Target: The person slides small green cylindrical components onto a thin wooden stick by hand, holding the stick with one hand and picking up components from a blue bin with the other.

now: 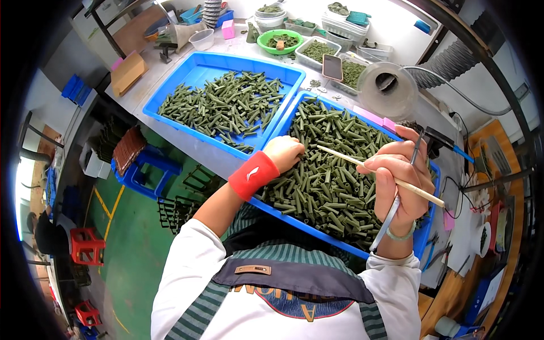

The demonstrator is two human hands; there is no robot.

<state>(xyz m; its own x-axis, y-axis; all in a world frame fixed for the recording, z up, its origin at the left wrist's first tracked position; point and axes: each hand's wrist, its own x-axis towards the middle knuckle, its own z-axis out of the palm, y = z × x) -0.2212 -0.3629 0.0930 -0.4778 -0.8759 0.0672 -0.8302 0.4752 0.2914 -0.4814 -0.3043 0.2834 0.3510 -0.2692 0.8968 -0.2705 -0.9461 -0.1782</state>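
My right hand (399, 178) is closed around a thin pale wooden stick (420, 190), held like a pen. A slim grey metal tool (387, 222) also passes through this hand, its exact kind unclear. The stick's tip hangs over a blue tray (334, 242) heaped with short dark green tubes (331, 184). At that tray's left edge my left hand (285, 152), with a red wristband, has its fingers curled over the tubes. What those fingers hold, if anything, is hidden.
A second blue tray (192, 58) with longer green pieces stands to the left. Behind are a green bowl (266, 44), tubs of green pieces, a phone (332, 67) and a clear round container (374, 96). A blue stool (148, 170) stands left on the floor.
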